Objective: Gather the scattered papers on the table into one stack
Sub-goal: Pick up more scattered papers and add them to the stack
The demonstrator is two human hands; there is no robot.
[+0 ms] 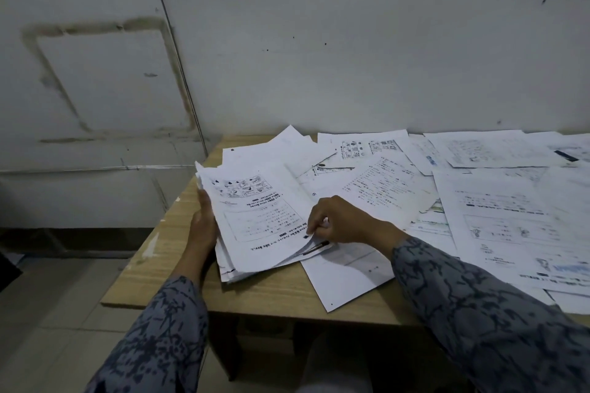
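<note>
Your left hand [204, 220] lies flat along the left edge of the stack [255, 223], with straight fingers pressing the side, so it is open and just steadies the pile. Your right hand [338, 222] has curled fingers that pinch the near right corner of the top sheet [265, 214] on that stack. The stack sits at the left end of the wooden counter [166, 252], and its sheets are not lined up; their edges fan out at the near side. Many more loose papers [498, 201] lie spread over the right part of the counter, some on top of each other, and one blank sheet [348, 274] lies just beside the stack, partly under it. So I think the job is only partly done. Paper is light, thin and floppy. One sheet will bend and droop if you lift it by a corner, and it can slide off the pile or tear if you pull hard. It looks best to slide each sheet flat across the counter, or hold it at an edge with your thumb on top. Keep your left hand on the pile so it does not slip.
</note>
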